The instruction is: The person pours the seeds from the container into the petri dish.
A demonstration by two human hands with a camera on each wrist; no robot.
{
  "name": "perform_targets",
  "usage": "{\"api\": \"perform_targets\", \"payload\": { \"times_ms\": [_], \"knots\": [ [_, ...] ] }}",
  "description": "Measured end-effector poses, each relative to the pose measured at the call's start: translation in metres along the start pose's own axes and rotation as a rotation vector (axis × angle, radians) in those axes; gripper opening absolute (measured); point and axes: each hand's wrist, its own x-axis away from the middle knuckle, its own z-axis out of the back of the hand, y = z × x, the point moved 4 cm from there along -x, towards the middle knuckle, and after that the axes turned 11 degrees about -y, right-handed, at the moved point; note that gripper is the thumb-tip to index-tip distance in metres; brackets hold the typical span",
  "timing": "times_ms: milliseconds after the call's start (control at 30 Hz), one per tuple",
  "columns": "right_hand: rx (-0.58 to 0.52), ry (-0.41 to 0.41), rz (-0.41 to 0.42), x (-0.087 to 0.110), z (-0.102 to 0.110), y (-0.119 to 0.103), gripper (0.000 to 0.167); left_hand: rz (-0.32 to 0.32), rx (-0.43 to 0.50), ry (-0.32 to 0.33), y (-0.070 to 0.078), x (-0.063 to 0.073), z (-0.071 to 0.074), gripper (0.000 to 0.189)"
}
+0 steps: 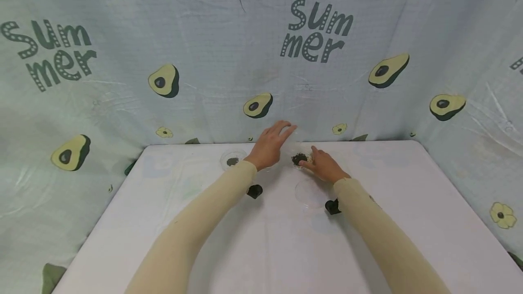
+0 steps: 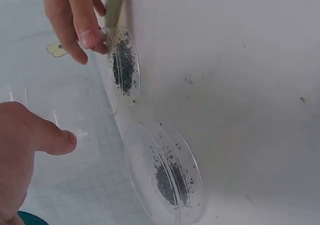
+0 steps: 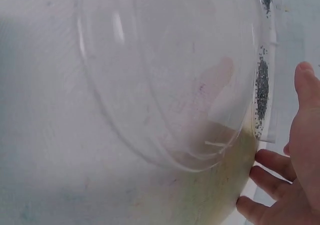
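My left hand (image 1: 271, 144) is raised over the back of the table and holds a clear plastic lid (image 2: 82, 132), its thumb lying across it; its other fingers are mostly hidden in the left wrist view. To its right, my right hand (image 1: 324, 164) has thumb and fingers spread at the edge of a clear round dish (image 2: 136, 67) of dark granules (image 2: 124, 67) with pale bits. Nearer the left hand stands another clear dish (image 2: 201, 185) with a dark granule heap (image 2: 171, 182), partly covered by that hand in the head view.
At the back left sits one more clear dish (image 1: 224, 163) with dark granules. An empty clear round dish or lid (image 1: 309, 193) lies in front of the right hand. Behind the white table (image 1: 261, 248) hangs an avocado-printed cloth (image 1: 204, 58).
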Motion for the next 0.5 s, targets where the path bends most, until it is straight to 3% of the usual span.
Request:
{"api": "perform_targets", "payload": {
  "times_ms": [300, 500],
  "knots": [
    [0.022, 0.083, 0.002, 0.010, 0.007, 0.003, 0.084, 0.053, 0.065, -0.009, -0.011, 0.010, 0.004, 0.084],
    [0.025, 0.090, 0.012, 0.015, 0.006, -0.001, 0.082, 0.080, 0.085, -0.015, -0.017, 0.018, 0.007, 0.085]
  ]
}}
